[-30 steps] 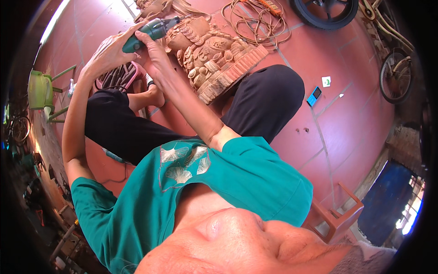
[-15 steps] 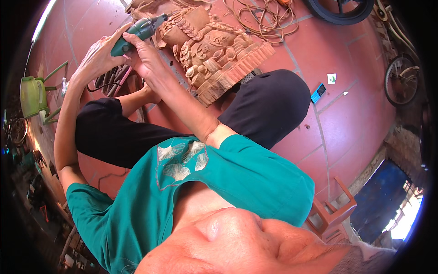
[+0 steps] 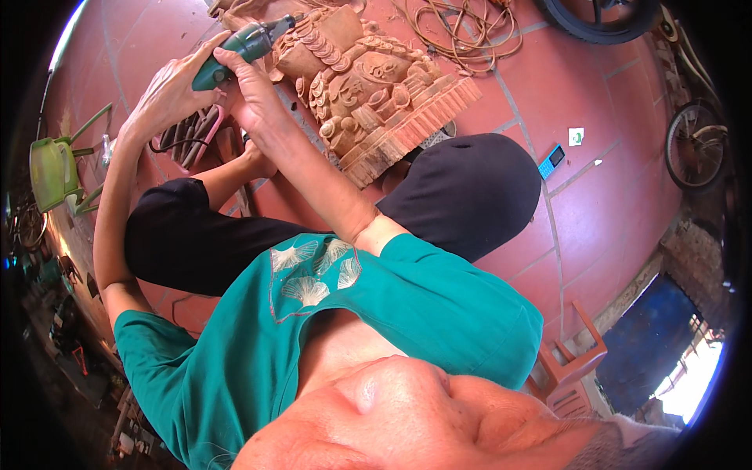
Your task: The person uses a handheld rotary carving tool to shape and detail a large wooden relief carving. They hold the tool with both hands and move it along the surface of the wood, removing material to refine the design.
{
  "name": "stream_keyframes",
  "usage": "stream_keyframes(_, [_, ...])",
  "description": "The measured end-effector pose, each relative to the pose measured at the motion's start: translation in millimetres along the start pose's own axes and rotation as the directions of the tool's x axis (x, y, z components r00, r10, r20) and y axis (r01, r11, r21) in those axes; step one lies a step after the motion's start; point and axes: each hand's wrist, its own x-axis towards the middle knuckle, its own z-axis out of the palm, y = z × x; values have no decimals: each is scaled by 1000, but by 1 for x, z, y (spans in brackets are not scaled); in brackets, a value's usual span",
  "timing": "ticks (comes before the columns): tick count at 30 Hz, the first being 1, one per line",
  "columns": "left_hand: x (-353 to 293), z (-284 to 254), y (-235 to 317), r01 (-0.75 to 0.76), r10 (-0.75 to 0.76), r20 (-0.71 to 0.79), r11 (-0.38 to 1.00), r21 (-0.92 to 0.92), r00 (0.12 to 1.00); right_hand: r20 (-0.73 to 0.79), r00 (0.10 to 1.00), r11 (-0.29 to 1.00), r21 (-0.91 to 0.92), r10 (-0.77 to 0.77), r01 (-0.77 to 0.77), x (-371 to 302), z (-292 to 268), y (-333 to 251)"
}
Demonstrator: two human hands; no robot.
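Green power tool (image 3: 244,47) sits partly hidden in left hand's (image 3: 167,95) and right hand's (image 3: 251,92) grip.

Floor: red tiles (image 3: 599,223) are stretching wide here, pale grout lines running between them!
Phone corner: a blue keypad phone (image 3: 552,162) is lying face up, with a white-and-green square card (image 3: 576,136) and a white scrap (image 3: 598,162) sitting near it.
Far edge: brown cord (image 3: 486,70) is sprawling in loose loops; a black-tyred wheel (image 3: 599,36) is resting nearby.
Left side: a green plastic stool (image 3: 53,168) is standing.
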Motion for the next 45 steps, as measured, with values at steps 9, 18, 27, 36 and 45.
stream_keyframes(9, [-5, 16, -25, 26, -18, 78, 995, -100, 997, -77, 997, 998, -69, 2, -8, -9, -3, 14])
stream_keyframes(18, [-3, -5, -18, 15, -4, 101, 994, -105, 995, -26, 994, 993, -52, 108, -109, 6, -13, 12])
stream_keyframes(27, [17, 1, -38, -97, 101, 59, 993, -71, 993, 1, 992, 991, -59, 123, -122, 21, -17, 1])
stream_keyframes(36, [42, 16, -62, -140, 145, 62, 987, -84, 987, -32, 982, 982, -39, 185, -186, 36, -29, -5])
stream_keyframes(45, [59, 26, -75, -118, 126, 108, 990, -78, 986, -84, 976, 973, -92, 202, -210, 51, -47, -10])
